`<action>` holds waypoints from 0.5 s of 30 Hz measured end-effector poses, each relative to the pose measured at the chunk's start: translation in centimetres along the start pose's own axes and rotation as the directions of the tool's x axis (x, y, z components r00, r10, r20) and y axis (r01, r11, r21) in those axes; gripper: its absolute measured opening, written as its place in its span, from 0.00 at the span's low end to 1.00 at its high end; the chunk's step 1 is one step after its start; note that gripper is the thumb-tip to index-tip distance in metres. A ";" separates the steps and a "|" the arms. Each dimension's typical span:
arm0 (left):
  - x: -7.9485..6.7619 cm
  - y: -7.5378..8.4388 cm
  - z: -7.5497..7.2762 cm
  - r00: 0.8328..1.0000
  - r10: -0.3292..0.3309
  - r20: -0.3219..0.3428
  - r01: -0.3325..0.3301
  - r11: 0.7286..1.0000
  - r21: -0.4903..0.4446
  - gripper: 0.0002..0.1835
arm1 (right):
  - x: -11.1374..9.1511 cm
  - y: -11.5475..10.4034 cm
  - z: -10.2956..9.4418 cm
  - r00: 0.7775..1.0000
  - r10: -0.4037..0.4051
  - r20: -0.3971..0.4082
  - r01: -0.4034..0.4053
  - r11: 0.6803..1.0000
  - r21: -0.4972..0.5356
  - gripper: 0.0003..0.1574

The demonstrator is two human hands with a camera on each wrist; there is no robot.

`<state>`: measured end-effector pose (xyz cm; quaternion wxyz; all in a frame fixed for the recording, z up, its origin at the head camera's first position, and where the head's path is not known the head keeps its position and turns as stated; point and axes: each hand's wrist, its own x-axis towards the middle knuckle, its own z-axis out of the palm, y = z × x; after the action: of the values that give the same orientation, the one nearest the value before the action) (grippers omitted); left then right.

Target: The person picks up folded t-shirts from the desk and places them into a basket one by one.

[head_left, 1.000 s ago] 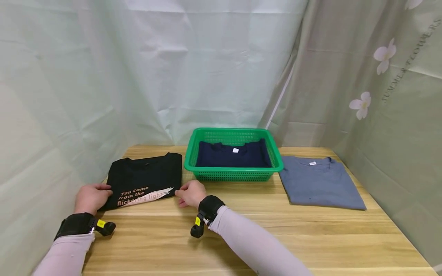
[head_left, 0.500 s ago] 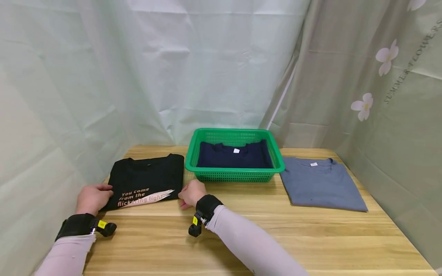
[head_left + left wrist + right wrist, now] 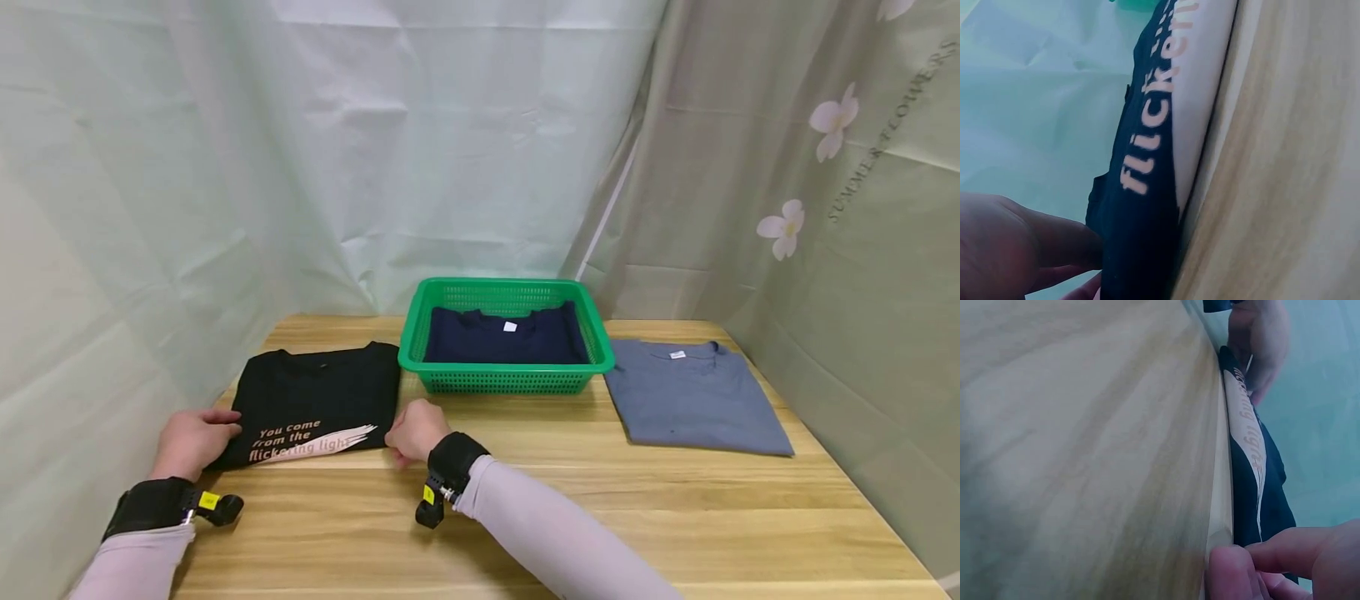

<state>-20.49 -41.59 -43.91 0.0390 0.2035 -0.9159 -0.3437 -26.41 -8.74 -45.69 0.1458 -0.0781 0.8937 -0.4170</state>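
Observation:
A folded black T-shirt (image 3: 322, 392) with pink lettering and a pale brushstroke print lies at the left of the wooden table in the head view. My left hand (image 3: 189, 440) pinches its left side near the front corner; in the left wrist view the thumb (image 3: 1066, 240) meets the dark cloth, and the fingertips are partly hidden. At the opposite front corner, my right hand (image 3: 418, 430) pinches the cloth between thumb and fingers, as the right wrist view also shows (image 3: 1285, 556).
Behind the right hand stands a green plastic basket (image 3: 506, 379) holding a folded navy shirt (image 3: 480, 342). To its right a folded grey-blue T-shirt (image 3: 693, 400) lies on the wooden table (image 3: 570, 492). Pale curtains (image 3: 480, 150) enclose the back and sides.
The black T-shirt has shifted slightly toward me, with both hands still at its front corners. The basket and the grey-blue T-shirt have stayed in place.

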 end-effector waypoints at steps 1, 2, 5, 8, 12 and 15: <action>-0.1 -0.1 -0.1 1.000 0.002 0.008 -0.003 1.000 0.006 0.21 | 0.0 0.1 0.1 1.000 -0.007 0.002 0.007 1.000 -0.022 0.19; -0.3 -0.2 -0.2 1.000 0.002 0.016 -0.002 1.000 0.010 0.22 | 0.0 0.1 0.2 1.000 -0.011 0.009 0.011 0.999 -0.039 0.19; -0.6 -0.4 -0.5 0.999 -0.004 0.039 0.004 1.000 0.007 0.22 | -0.6 0.0 -0.1 0.999 -0.022 0.035 0.025 0.997 -0.067 0.19; -0.9 -0.7 -0.8 0.998 -0.009 0.064 0.009 1.000 -0.012 0.23 | -0.9 0.3 0.0 0.998 -0.035 0.052 0.039 0.997 -0.074 0.18; -1.2 -1.1 -1.2 0.995 0.008 0.097 -0.006 1.000 -0.019 0.24 | -1.6 0.6 0.2 0.996 -0.077 0.040 0.080 0.993 -0.089 0.19; -1.4 -1.3 -1.5 0.993 0.027 0.116 -0.027 1.000 -0.001 0.24 | -3.3 -0.1 -0.4 0.995 -0.086 0.048 0.089 0.993 -0.082 0.20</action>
<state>-18.43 -42.80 -43.54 -0.0094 0.1708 -0.9194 -0.3542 -23.44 -7.66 -44.75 0.1439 -0.1326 0.9027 -0.3833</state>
